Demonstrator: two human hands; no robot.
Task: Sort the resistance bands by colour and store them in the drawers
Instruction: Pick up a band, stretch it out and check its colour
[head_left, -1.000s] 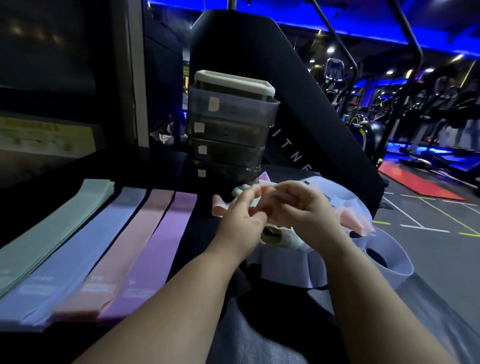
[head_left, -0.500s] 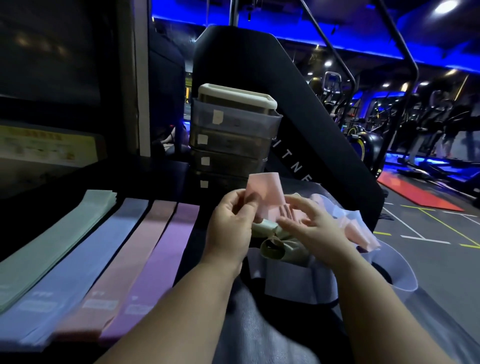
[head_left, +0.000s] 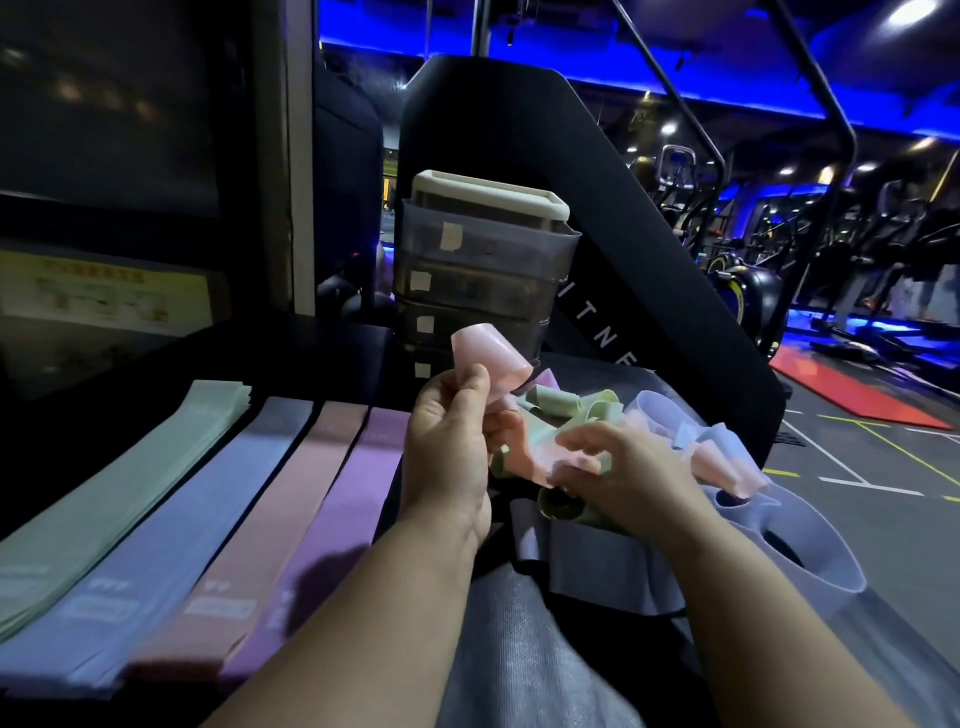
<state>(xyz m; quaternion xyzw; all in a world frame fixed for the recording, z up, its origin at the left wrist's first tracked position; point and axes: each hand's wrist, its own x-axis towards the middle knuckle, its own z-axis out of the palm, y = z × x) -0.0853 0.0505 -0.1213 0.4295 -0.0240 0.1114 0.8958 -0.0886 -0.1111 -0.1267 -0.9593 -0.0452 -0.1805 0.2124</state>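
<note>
My left hand (head_left: 451, 452) pinches a pink band (head_left: 493, 358) whose looped end stands up above the thumb. The band runs down to my right hand (head_left: 613, 478), whose curled fingers grip its lower part over a tangled pile of green, pink and lilac bands (head_left: 582, 410). Flat sorted stacks lie at the left: green (head_left: 130, 493), blue (head_left: 197, 519), pink (head_left: 270, 519) and purple (head_left: 343, 519). A smoky grey drawer unit (head_left: 483, 275) with a cream top and small labels stands behind the hands, its drawers shut.
A black slanted machine panel (head_left: 649, 291) rises behind the drawer unit. A large lilac band loop (head_left: 810, 551) hangs over the right edge of the dark surface. Grey fabric (head_left: 519, 649) lies at the front. Gym machines and a red mat fill the right background.
Both hands lifted a pink band out of the tangled pile. The left hand raised its end upward while the right hand slid down along it.
</note>
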